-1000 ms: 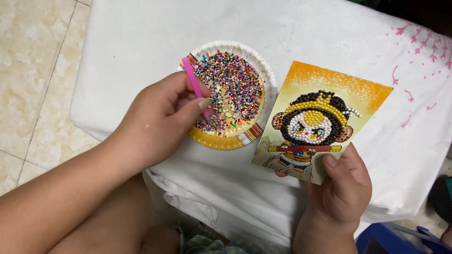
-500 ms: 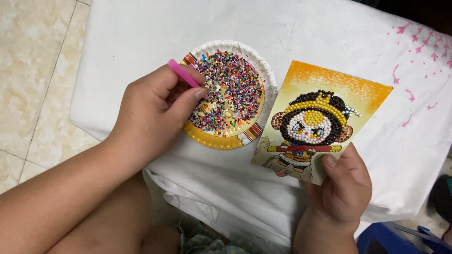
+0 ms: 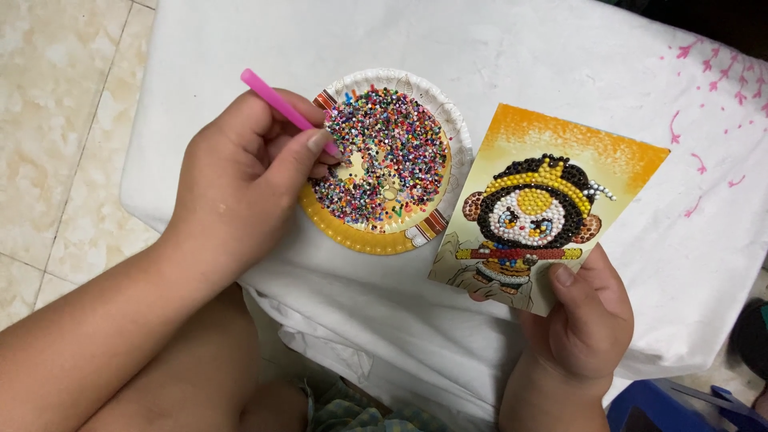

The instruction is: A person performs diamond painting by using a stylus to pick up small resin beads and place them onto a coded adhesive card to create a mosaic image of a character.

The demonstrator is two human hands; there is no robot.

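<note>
Support surface: a raised pad covered in a white cloth (image 3: 560,72), creased, with pink markings toward its right edge; it stands on a beige tiled floor (image 3: 48,120). Directly on the cloth: a paper plate (image 3: 448,128) with an orange rim, filled with multicoloured beads (image 3: 392,144).

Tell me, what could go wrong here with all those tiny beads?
The paper plate sits near the edge of the white cloth, heaped with beads; a nudge from the left hand working the pink pen might tip it and scatter them. The right hand holds the bead picture only by its lower corner, so it could slip or bend.
</note>
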